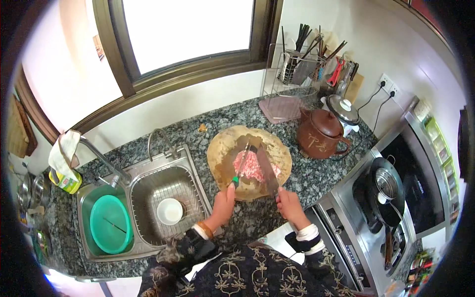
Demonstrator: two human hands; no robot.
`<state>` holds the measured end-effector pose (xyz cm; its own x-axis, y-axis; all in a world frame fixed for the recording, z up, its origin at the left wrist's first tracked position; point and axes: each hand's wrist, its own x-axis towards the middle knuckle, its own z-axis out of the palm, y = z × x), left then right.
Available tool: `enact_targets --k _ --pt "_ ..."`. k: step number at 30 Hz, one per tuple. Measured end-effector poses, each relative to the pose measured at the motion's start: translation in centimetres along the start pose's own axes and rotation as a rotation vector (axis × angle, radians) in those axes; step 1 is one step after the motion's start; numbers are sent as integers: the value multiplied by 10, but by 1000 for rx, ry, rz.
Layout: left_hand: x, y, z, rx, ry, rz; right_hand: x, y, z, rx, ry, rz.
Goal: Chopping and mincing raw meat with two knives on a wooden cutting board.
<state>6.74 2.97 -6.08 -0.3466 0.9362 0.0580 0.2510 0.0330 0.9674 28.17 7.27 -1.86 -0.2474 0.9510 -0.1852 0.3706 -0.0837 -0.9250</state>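
Pink minced meat (248, 165) lies in a heap on a round wooden chopping board (222, 148), whose middle is dark and wet. My left hand (223, 206) grips the handle of a narrow-looking knife (243, 162), seen nearly edge-on, with a bit of green by the handle. Its blade crosses the left part of the meat. In my right hand (291, 208) is a cleaver (268, 169) with a broad blade, tilted over the meat's right side. The two blades lean towards each other at the far end. A few meat bits show right of the cleaver.
Left of the board is a steel double sink (195, 174) holding a white bowl (170, 211) and a green basin (111, 224). A brown clay pot (321, 131) stands at the back right, near a wire utensil rack (291, 70). A wok (389, 208) sits on the stove at right.
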Motion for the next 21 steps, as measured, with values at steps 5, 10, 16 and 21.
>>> enact_targets --k 5,10,16,21 --pt "-2 16 -12 -146 -184 -402 2 21 19 -62 183 -233" --pt "12 -24 -12 -51 8 -25 7 8 7 -58 14 -85" --pt "4 31 -19 -133 -84 -132 15 36 19 36 56 -163" --pt "7 18 -26 -86 -44 -234 -4 -15 18 94 40 -159"
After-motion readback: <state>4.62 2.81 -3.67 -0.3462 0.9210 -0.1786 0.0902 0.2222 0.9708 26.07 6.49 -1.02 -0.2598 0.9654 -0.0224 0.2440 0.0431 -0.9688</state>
